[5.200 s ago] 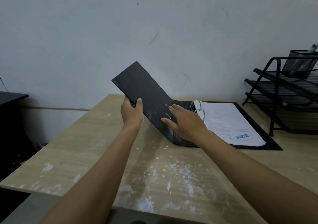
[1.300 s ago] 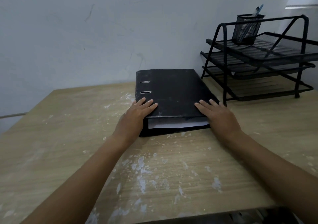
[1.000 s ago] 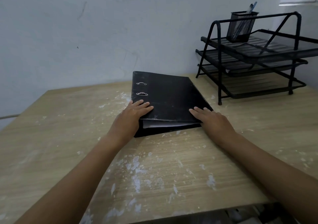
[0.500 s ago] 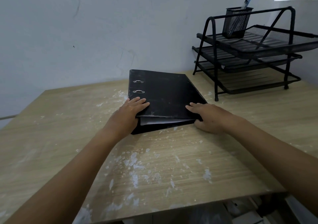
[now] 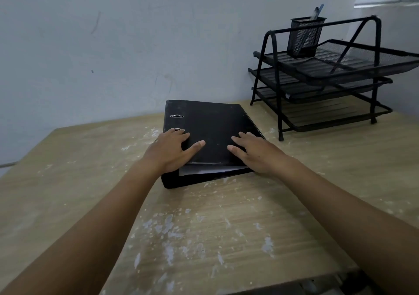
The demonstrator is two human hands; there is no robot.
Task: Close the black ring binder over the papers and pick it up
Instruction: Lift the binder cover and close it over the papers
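Pale blue wall [image 5: 113, 45] stood behind the wooden table [image 5: 204, 238], whose top was flecked with white marks. From my head camera, the only view, I saw the black binder [image 5: 210, 124] lying flat on the table near the wall, its cover down over the papers [image 5: 204, 170], whose white edge peeked out at the near side. A black wire tray rack [image 5: 328, 86] with a mesh pen cup [image 5: 305, 37] on its top tier stood near the binder's right side, apart from it.

My left hand [image 5: 172, 151] lay palm down on the near left corner of the cover, fingers [image 5: 179, 134] spread and the thumb stretched toward the middle. My right hand [image 5: 256, 154] lay the same way on the near right corner, fingers spread flat. Neither hand gripped anything; both only pressed on the cover.

I judged the closing done and the lift not yet begun. The next move called for sliding my fingers under the bottom cover at both sides, thumbs on top, and raising it level so the papers stayed inside.
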